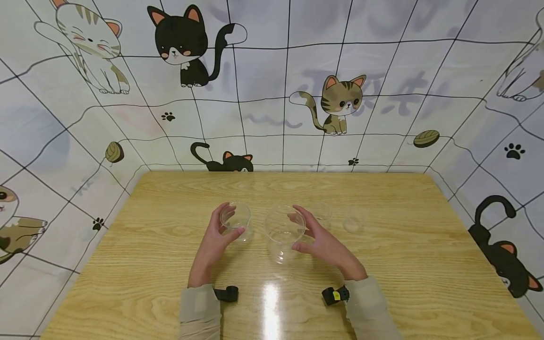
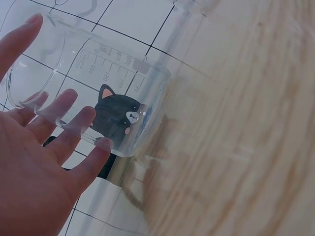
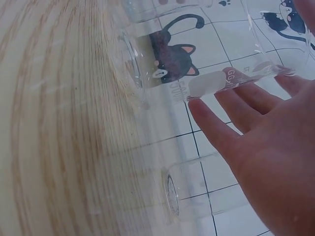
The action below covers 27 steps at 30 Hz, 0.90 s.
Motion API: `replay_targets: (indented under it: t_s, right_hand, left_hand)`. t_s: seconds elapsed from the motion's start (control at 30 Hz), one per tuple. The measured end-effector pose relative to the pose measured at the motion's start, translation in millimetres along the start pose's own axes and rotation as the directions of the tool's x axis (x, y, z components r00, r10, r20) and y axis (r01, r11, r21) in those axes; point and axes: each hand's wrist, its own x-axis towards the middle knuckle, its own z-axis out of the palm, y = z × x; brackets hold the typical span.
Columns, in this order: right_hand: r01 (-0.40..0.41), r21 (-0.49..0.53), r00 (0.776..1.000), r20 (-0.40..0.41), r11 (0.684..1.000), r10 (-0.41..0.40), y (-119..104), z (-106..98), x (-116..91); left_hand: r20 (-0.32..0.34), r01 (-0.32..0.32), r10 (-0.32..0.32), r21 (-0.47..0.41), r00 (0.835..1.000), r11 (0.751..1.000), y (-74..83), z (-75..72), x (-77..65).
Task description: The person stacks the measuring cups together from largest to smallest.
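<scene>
Two clear glass beakers stand upright on the wooden table, one at each hand. My left hand [image 1: 212, 241] holds the smaller beaker [image 1: 241, 218] of the two, thumb on its near side and fingers round the far side. Printed volume marks show on this beaker in the left wrist view. The larger beaker [image 1: 280, 231] is at the middle, its right side between the thumb and fingers of my right hand [image 1: 323, 243]. In the right wrist view, fingertips [image 3: 199, 109] lie against its wall, beside a white label patch.
Right of the right hand stand two more small clear glass vessels, a faint one [image 1: 324, 212] partly hidden by that hand and another [image 1: 354, 223] farther right. The wooden table [image 1: 403, 264] meets cat-printed walls [image 1: 263, 108] at the back and sides.
</scene>
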Motion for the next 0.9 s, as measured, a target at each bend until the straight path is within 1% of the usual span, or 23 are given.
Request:
replay_targets:
  t_s: [0.07, 0.3, 0.4, 0.6, 0.9]
  right_hand:
    - [0.002, 0.004, 1.000, 0.002, 1.000, -0.002, -0.5, 0.1, -0.3]
    - [0.095, 0.091, 0.995, 0.029, 0.991, -0.098, -3.8, 0.7, -0.6]
    - [0.111, 0.107, 0.993, 0.035, 0.988, -0.116, -4.2, 0.8, -0.6]
    - [0.127, 0.125, 0.990, 0.047, 0.984, -0.134, -3.7, 0.6, -0.2]
    - [0.121, 0.133, 0.991, 0.044, 0.984, -0.127, -2.5, 0.7, -0.6]
  left_hand:
    - [-0.001, 0.006, -0.006, 0.004, 1.000, 1.000, -0.2, 0.0, -0.1]
    - [-0.008, 0.023, -0.024, -0.021, 1.000, 1.000, -0.6, 0.0, -0.4]
    - [-0.011, 0.023, -0.023, -0.020, 1.000, 1.000, -0.4, 0.3, -0.1]
    - [-0.014, 0.033, -0.033, -0.011, 0.999, 0.999, 0.2, 0.9, -0.5]
    - [-0.019, 0.035, -0.035, 0.008, 0.999, 0.999, 2.6, 2.4, -0.5]
